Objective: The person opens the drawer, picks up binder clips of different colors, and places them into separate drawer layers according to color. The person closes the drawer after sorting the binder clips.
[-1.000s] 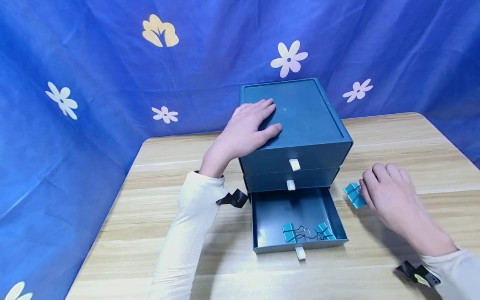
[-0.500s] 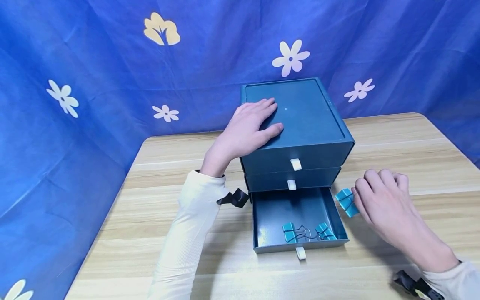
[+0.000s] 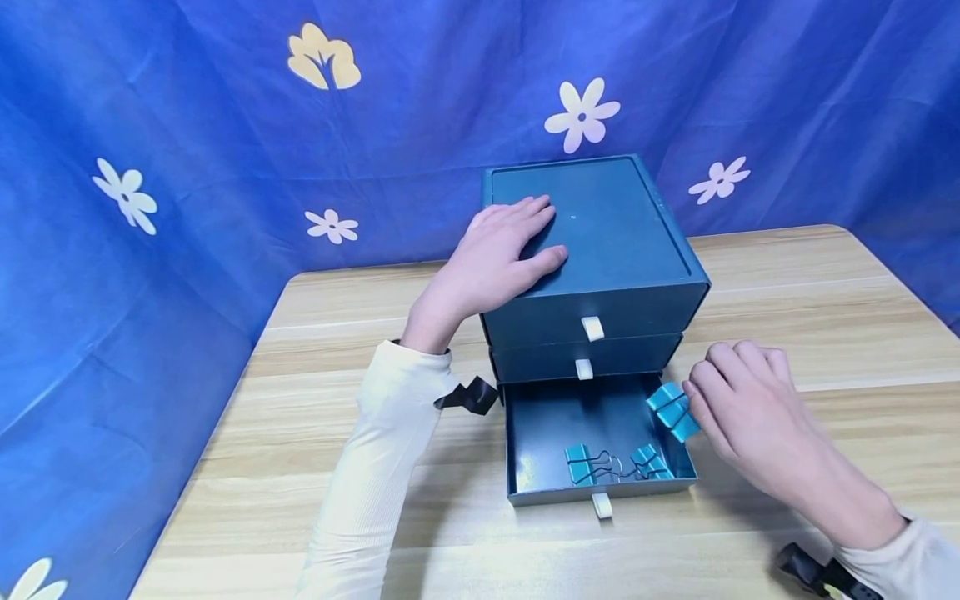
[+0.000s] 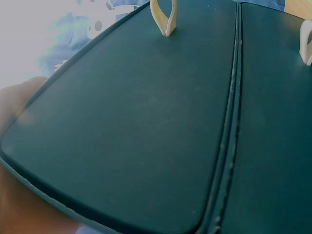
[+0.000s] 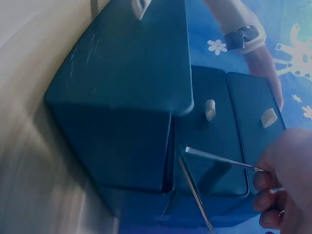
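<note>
A dark teal three-drawer box stands on the table, its bottom drawer pulled out. My left hand rests with spread fingers on the left part of its top. Between thumb and fingers my right hand pinches a turquoise binder clip by its wire handles, over the drawer's right wall. The right wrist view shows the handles running into curled fingers. Inside the drawer, near its front, lie a binder clip and another binder clip, handles facing each other.
White pull tabs stick out from the drawer fronts. The two upper drawers are closed. A blue curtain with flower prints hangs behind the wooden table.
My right hand has carried the binder clip leftward, from beside the box to over the drawer's right wall. The left hand and the clips in the drawer have stayed put.
</note>
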`<action>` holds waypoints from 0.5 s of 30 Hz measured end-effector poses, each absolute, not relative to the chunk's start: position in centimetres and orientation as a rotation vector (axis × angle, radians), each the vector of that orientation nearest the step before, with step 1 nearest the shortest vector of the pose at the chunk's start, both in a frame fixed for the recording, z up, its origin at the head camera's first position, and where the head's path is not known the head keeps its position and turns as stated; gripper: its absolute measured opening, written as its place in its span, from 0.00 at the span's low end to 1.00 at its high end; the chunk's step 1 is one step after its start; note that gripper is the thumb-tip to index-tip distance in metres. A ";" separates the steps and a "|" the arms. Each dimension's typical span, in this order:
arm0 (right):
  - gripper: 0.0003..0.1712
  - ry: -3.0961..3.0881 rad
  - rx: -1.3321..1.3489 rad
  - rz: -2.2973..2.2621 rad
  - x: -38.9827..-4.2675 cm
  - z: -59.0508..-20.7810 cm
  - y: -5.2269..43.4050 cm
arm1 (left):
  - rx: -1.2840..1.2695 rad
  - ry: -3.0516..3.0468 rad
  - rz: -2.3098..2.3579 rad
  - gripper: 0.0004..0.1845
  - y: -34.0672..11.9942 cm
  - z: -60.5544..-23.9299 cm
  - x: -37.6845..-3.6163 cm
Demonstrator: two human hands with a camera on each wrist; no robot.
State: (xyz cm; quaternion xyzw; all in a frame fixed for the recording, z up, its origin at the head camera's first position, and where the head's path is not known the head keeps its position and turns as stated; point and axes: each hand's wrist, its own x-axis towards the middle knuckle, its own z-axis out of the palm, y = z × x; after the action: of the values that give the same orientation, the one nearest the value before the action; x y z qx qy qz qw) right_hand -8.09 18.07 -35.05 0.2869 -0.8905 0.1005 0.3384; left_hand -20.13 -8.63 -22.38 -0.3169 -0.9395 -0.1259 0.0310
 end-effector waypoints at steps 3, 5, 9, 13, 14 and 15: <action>0.24 -2.340 0.779 0.291 -8.1 -35.1 17.6 | -0.982 -2.895 -0.393 0.33 -8.6 -22.3 -20.1; 0.24 -2.348 0.796 0.302 -8.1 -35.1 17.2 | -0.981 -2.897 -0.395 0.33 -8.7 -22.3 -20.1; 0.26 -2.367 0.833 0.304 -8.1 -35.0 16.5 | -0.973 -2.900 -0.402 0.33 -8.8 -22.3 -20.0; 0.29 -2.386 0.878 0.305 -8.0 -35.0 15.9 | -0.981 -2.894 -0.409 0.33 -8.8 -22.3 -20.0; 0.29 -2.390 0.893 0.310 -8.0 -34.9 15.7 | -0.982 -2.893 -0.411 0.33 -8.7 -22.3 -20.0; 0.29 -2.393 0.908 0.319 -8.0 -34.9 15.5 | -0.982 -2.891 -0.411 0.33 -8.7 -22.3 -20.0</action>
State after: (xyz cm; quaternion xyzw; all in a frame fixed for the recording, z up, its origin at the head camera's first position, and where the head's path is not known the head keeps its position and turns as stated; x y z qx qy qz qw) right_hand -7.95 15.51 -34.94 0.3382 -0.8913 0.1189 0.2775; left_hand -20.00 -8.73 -22.28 -0.3186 -0.9380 -0.1334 0.0302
